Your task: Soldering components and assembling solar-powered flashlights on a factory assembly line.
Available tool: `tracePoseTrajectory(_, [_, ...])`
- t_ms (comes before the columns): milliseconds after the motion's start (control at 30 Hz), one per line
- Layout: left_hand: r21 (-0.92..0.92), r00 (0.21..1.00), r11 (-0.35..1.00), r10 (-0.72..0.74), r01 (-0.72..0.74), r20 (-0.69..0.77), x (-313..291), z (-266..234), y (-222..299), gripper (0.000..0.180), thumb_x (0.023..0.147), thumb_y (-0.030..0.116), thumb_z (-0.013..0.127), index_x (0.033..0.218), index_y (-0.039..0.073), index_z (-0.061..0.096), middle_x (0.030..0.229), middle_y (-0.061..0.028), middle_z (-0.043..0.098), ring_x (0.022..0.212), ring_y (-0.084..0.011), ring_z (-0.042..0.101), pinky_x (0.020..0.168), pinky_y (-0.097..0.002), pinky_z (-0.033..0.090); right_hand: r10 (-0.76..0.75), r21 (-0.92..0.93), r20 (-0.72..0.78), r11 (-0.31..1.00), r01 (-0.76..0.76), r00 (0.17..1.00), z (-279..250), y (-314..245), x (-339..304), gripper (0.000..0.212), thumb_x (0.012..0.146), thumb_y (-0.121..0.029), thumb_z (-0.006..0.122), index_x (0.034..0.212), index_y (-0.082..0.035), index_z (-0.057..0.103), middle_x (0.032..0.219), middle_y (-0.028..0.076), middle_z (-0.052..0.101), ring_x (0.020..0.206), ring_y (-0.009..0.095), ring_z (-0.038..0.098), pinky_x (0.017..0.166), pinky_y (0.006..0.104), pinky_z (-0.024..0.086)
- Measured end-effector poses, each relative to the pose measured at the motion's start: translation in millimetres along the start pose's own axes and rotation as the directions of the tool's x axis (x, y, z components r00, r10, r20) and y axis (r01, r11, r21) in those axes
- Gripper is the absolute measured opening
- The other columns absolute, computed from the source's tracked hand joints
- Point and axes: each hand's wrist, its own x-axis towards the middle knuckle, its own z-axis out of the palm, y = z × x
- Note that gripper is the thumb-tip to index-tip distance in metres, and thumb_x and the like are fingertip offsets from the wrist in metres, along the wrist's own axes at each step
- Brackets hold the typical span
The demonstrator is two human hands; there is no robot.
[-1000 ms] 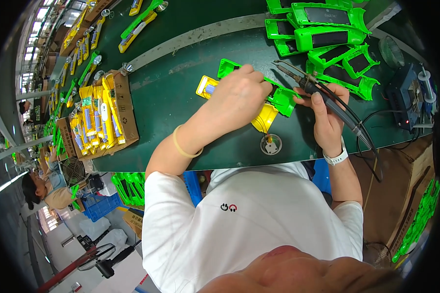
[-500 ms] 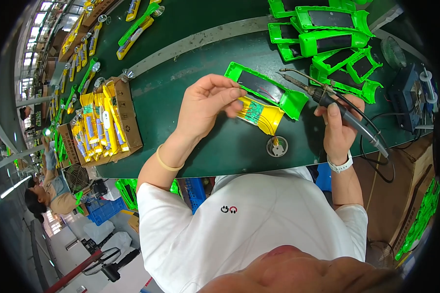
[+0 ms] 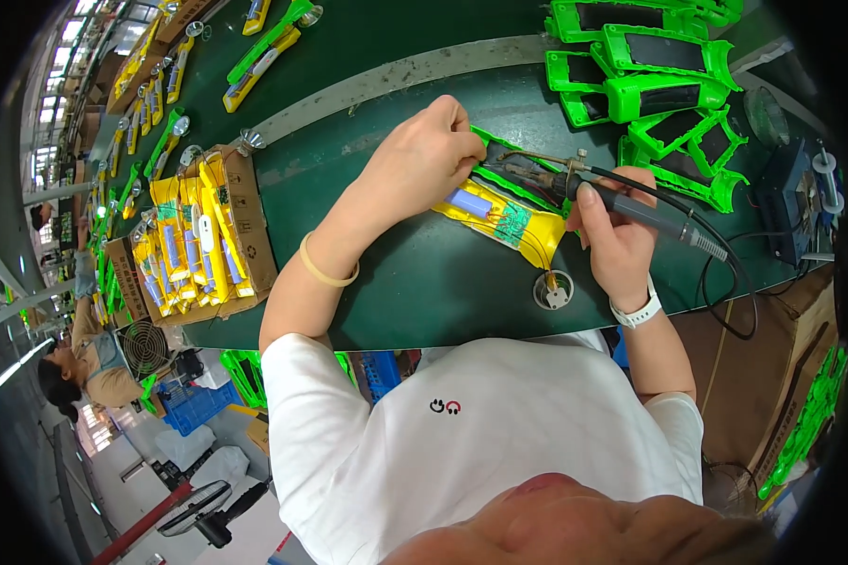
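The step in hand looks like soldering inside the green shell, which lies just above the centre of the frame. The right hand, right of centre, grips the soldering iron, its tip pointing left over the shell. The left hand is at the shell's upper-left end, fingers bent and close together; whether they pinch anything is hidden. Just below the shell lies the yellow shell, its upper-left end near the left fingers, with a metal cup beneath its lower-right end. The next move seems to call for a steady tip, clear of those fingers.
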Motion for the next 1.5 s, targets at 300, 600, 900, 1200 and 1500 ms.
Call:
tracePoseTrajectory(300, [0.127,0.992,0.990,0.044,-0.058,0.115,8.3,-2.6,5.2,0.004,0.068,0.004,0.062,0.071,0.004,0.061,0.078,-0.0096,0.047,0.069,-0.0248,0.053,0.059,-0.0337,0.045,0.008,-0.081,0.059,0.997,-0.003,0.998,1.5,6.8,2.3,0.025,0.085,-0.006,0.057,0.098,-0.005,0.037,0.071,0.005,0.053,0.055,0.007,0.052,0.045,0.0177,0.037])
tracePoseTrajectory(600, [0.183,0.987,0.977,0.085,-0.109,0.133,10.5,-3.4,6.6,0.003,0.068,0.004,0.061,0.068,0.003,0.059,0.077,-0.0107,0.046,0.066,-0.0255,0.052,0.057,-0.0341,0.045,0.000,-0.010,-0.029,1.000,-0.001,1.000,-12.1,-4.1,-7.9,0.025,0.086,-0.006,0.056,0.101,-0.004,0.037,0.076,0.007,0.052,0.056,0.010,0.055,0.042,0.0187,0.038])
tracePoseTrajectory(900, [0.178,0.980,0.978,0.071,-0.105,0.187,13.7,-4.8,8.0,0.004,0.069,0.005,0.061,0.068,0.003,0.058,0.078,-0.0106,0.046,0.065,-0.0253,0.052,0.058,-0.0332,0.045,-0.113,0.092,-0.156,0.987,0.129,0.981,-47.2,4.0,-12.7,0.028,0.088,-0.007,0.053,0.110,-0.002,0.036,0.095,0.014,0.054,0.078,0.024,0.063,0.049,0.0245,0.050])
tracePoseTrajectory(1200, [0.223,0.973,0.970,0.044,-0.096,0.228,17.5,-6.7,12.2,0.003,0.071,0.007,0.062,0.070,0.004,0.061,0.079,-0.0088,0.049,0.067,-0.0245,0.053,0.061,-0.0328,0.046,-0.127,0.115,-0.149,0.983,0.144,0.981,-52.2,7.1,-14.6,0.026,0.088,-0.009,0.052,0.108,-0.003,0.036,0.096,0.014,0.053,0.082,0.027,0.063,0.058,0.0293,0.054])
tracePoseTrajectory(1500, [0.146,0.932,0.943,0.254,-0.298,0.257,49.1,-4.2,51.3,0.008,0.071,0.012,0.063,0.075,0.005,0.063,0.072,-0.0068,0.054,0.073,-0.0243,0.056,0.063,-0.0334,0.047,-0.263,0.272,-0.253,0.904,0.329,0.931,-63.7,8.5,-17.0,0.029,0.087,-0.013,0.054,0.106,-0.004,0.035,0.094,0.015,0.054,0.073,0.033,0.064,0.056,0.0338,0.053])
